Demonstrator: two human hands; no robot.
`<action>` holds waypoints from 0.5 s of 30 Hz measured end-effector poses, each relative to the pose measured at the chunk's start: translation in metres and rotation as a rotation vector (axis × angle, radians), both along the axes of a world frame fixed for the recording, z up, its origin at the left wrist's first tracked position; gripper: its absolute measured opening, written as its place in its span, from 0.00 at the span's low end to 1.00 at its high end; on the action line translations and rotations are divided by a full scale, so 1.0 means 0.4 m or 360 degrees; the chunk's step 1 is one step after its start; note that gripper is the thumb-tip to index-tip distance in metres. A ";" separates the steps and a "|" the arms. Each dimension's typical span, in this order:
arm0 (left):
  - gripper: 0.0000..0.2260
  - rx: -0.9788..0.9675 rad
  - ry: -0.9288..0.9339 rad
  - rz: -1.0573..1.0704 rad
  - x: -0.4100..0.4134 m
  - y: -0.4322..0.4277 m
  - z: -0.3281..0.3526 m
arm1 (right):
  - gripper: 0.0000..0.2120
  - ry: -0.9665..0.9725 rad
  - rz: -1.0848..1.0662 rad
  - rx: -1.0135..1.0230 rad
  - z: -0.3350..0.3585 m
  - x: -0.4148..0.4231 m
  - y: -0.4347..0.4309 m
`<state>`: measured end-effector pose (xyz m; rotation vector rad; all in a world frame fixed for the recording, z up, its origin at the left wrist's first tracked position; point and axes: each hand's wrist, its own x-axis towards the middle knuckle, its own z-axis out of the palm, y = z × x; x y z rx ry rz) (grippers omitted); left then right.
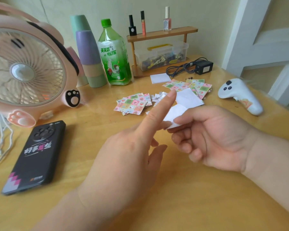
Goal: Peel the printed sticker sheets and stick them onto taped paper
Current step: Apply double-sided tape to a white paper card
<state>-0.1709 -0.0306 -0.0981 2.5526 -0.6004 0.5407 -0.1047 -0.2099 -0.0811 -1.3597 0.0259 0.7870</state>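
**Right hand pinching white sheet, centre frame**

Your right hand (215, 139) pinches a small white sheet (174, 114) between thumb and fingers, held above the worktop (190, 189). Your left hand (123, 155) grips nothing. Its index finger is straight and lies along the sheet's left edge, and the other fingers are loosely curled. Printed stickers lie in a fanned pile (133, 104) mid-frame, with a second pile (195, 85) to its upper right. White paper (189, 98) lies flat between them, torn scraps (158, 95) just beside it. Phone (35, 155) lower left, fan (23, 69) upper left.
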 end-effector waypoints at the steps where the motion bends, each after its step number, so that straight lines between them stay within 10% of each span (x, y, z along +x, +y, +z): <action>1: 0.48 0.0015 0.0002 -0.0008 0.000 -0.001 -0.003 | 0.11 -0.0034 -0.0035 -0.0025 -0.006 -0.001 0.003; 5: 0.45 -0.0108 0.0018 -0.0052 0.001 -0.001 -0.016 | 0.07 -0.0157 -0.0160 -0.0103 -0.020 -0.013 0.016; 11: 0.39 -0.1537 0.0515 -0.0171 0.021 -0.018 -0.051 | 0.09 -0.0371 -0.0261 -0.0150 -0.018 -0.023 0.017; 15: 0.38 -0.1770 0.0459 -0.0144 0.025 -0.024 -0.045 | 0.09 -0.0417 -0.0151 -0.0106 -0.015 -0.024 0.010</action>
